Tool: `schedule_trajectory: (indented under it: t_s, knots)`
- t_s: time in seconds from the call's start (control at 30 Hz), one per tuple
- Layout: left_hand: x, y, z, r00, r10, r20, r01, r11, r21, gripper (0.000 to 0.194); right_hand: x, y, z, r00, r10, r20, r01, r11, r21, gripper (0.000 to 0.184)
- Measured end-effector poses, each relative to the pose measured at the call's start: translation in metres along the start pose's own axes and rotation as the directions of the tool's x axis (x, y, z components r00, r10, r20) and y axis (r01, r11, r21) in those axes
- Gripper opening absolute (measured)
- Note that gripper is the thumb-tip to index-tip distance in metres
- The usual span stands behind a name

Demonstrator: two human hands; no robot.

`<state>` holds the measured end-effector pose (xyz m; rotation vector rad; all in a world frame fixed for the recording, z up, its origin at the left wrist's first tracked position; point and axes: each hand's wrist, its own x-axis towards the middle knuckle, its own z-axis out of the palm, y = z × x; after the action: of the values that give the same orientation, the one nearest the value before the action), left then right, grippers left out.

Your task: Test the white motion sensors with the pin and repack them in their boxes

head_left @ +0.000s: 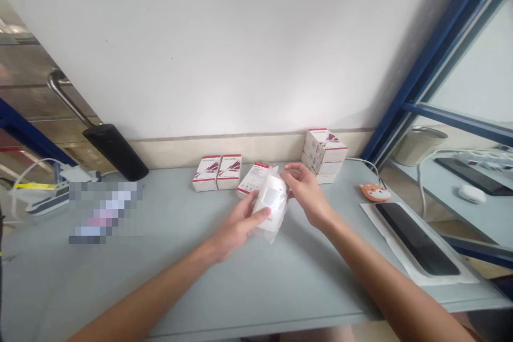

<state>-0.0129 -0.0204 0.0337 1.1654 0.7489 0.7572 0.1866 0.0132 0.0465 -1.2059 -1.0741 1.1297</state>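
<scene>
My left hand [238,223] is closed around a white plastic device [271,196] with a rounded top and a pale square window, shaped like a motion sensor. A clear plastic bag [273,235] wraps the device, which is tilted above the desk. At the upper right of the bag, the thumb and fingers of my right hand [306,192] are pinched together on its edge. Just behind the device lies a white and red box [247,184], partly hidden. Two similar boxes [207,173] sit side by side to its left.
More such boxes are stacked [325,155] against the wall at the back right. On the right of the grey desk [180,288] are an orange animal-face case [374,192] and a dark-screened device [417,238] on white paper. A power strip [56,196] and black cylinder [116,152] are left.
</scene>
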Motion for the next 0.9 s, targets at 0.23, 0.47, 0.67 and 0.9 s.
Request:
schedule_trajectory:
  t_s: [0.23,0.47,0.67,0.9]
  knots:
    - [-0.012,-0.020,-0.021,0.982,-0.090,0.166,0.154,0.888,-0.432,0.043,0.003,-0.014,-0.020,0.967,-0.238,0.092,0.250,0.955,-0.161,0.028]
    - [-0.011,-0.022,-0.019,0.988,-0.060,0.144,0.110,0.923,-0.370,0.042,-0.003,-0.018,-0.019,0.921,-0.004,0.388,0.180,0.891,-0.418,0.036]
    - [-0.004,-0.026,-0.021,0.983,-0.034,0.179,0.098,0.927,-0.362,0.050,-0.007,-0.014,-0.013,0.963,-0.234,0.132,0.267,0.877,-0.399,0.039]
    - [0.005,-0.033,-0.026,0.982,-0.104,0.160,0.170,0.855,-0.490,0.047,-0.013,-0.018,-0.010,0.907,-0.389,0.163,0.421,0.863,-0.278,0.033]
